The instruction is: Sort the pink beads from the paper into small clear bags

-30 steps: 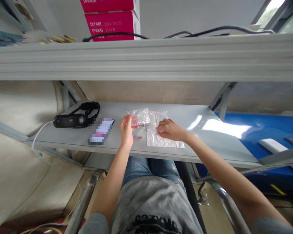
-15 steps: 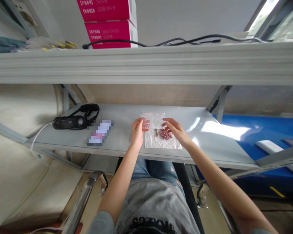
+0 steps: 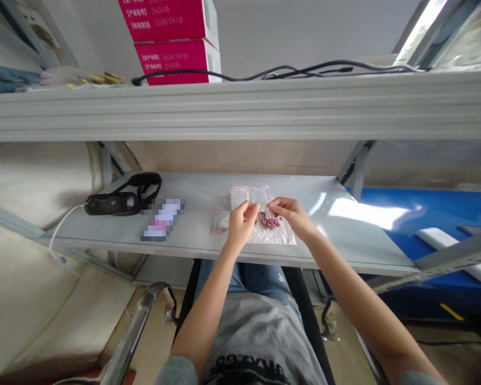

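The fingers (image 3: 249, 209) of the left hand (image 3: 239, 227) are curling into a nearly closed pinch, and the fingers (image 3: 274, 204) of the right hand (image 3: 295, 216) are pinching in from the other side. They are almost meeting just above the small pink pieces (image 3: 269, 220). Whether either pinch has hold of film or a piece cannot be told from this view.

Those pieces are lying in a clear plastic bag (image 3: 251, 197), which is resting flat on a whitish sheet (image 3: 280, 238) near the middle of the counter (image 3: 192, 190). The bag's long axis seems to be pointing away from the person, toward the wall (image 3: 240, 158), though the hands are hiding much of its outline.

The step in hand looks like fine work on the pink pieces at this bag, and the next move appears to call for a small, steady pinch.

A smaller clear bag (image 3: 221, 221) holding pink bits is lying just left of the sheet. Farther left, a blurred-out phone (image 3: 162, 219) and a black strap (image 3: 122, 199) are sitting on the counter.
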Available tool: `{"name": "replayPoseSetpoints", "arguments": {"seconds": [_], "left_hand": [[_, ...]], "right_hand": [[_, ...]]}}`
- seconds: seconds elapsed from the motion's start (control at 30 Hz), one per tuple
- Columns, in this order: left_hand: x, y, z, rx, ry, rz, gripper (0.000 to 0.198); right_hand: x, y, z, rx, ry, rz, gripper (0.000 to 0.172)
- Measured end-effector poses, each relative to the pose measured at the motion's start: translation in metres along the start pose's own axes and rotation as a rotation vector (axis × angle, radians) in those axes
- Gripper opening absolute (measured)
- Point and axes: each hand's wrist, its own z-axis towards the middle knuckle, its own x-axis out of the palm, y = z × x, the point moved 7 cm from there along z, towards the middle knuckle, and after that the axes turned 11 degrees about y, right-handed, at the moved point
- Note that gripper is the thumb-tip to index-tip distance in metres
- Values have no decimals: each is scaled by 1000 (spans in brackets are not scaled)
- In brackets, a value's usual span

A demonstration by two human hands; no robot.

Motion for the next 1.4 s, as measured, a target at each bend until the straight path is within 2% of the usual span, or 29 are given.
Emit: {"name": "replayPoseSetpoints", "arguments": {"seconds": [0.07,0.23,0.4,0.53,0.67,0.97,1.07,1.17,1.3,1.4], "left_hand": [[11,-6,3,-16,109,-82,39],[16,-4,12,-37,196,-99,45],[12,0,16,-18,321,68,40],[9,-4,18,19,411,196,39],[11,-3,17,-5,499,232,38],[22,4,13,-27,525,421,38],[26,-1,12,22,583,545,36],[27,-9,9,30,603,670,33],[22,-14,9,-120,478,714,39],[21,-14,8,-163,412,676,39]], "right_hand": [[7,5,-1,-9,61,-13,30],[20,13,-2,-53,191,-105,34],[20,24,-3,-68,181,-319,32],[22,27,-4,-45,170,-366,32],[19,24,-4,-61,152,-427,30],[14,19,-3,-71,143,-554,19],[14,21,-4,-64,77,-652,15],[11,24,-5,-39,-61,-827,13],[3,30,-10,-32,-266,-1056,15],[-7,31,-13,-12,-364,-1127,15]]}}
